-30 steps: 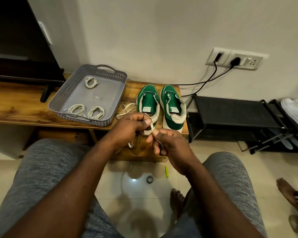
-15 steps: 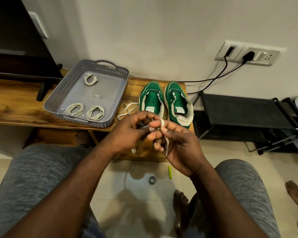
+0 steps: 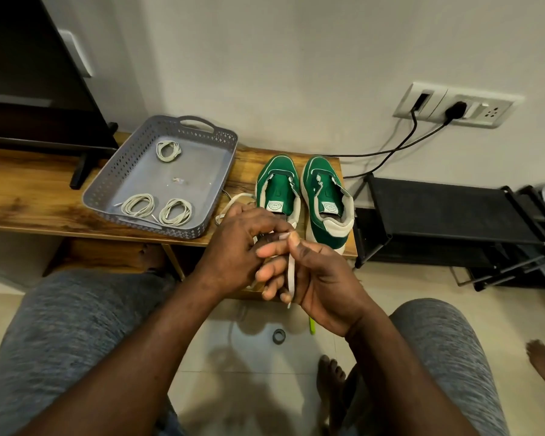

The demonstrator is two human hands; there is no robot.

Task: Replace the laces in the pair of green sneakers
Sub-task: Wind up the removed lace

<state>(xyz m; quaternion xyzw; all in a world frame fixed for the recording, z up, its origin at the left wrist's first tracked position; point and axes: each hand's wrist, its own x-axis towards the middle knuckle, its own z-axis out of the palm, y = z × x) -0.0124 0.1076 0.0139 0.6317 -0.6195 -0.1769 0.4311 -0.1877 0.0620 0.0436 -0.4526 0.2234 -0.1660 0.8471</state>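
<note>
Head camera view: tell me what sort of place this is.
Probably a room in a home: a dark flat television stands on a long wooden bench, a black metal shoe rack sits beside it, and a white wall socket plate holds black plugs.

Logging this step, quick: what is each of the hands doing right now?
Left hand: fingers curled, gripping the white lace.
Right hand: pinching the same lace between thumb and forefinger.

Grey marl cloth (image 3: 76, 328) covers both thighs, one leg below the left hand (image 3: 233, 250), the other below the right hand (image 3: 324, 278). The forearms (image 3: 151, 335) are bare, and so is the foot (image 3: 329, 379) under the right hand.
</note>
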